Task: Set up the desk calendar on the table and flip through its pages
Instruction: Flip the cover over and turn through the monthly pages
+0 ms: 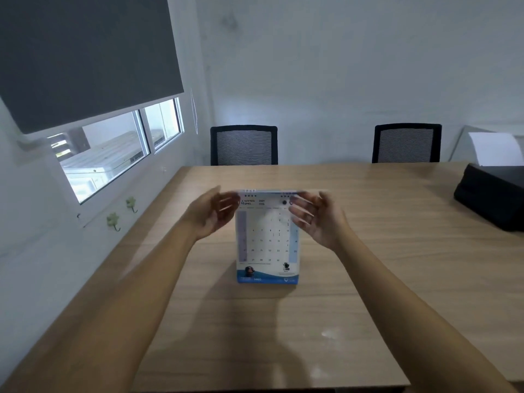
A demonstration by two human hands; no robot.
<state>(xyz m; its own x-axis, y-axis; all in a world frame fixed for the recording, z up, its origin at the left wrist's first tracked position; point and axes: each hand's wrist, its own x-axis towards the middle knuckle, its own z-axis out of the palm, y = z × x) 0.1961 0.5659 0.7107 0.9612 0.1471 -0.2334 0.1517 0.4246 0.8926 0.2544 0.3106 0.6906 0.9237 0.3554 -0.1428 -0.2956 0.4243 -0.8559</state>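
The desk calendar (266, 242) stands upright in the middle of the wooden table (368, 251), showing a white April page with a blue band along its bottom. A page lies blurred along the top edge, over the spiral binding. My left hand (211, 215) is beside the calendar's top left corner, fingers apart and blurred. My right hand (317, 219) is at the top right corner, fingers spread over the page edge. Whether either hand touches the page is unclear from the blur.
Two black mesh chairs (243, 146) (407, 144) stand at the table's far side. A black bag (493, 194) lies at the right edge with white paper (494, 148) behind it. A window with a dark blind (85, 58) fills the left wall.
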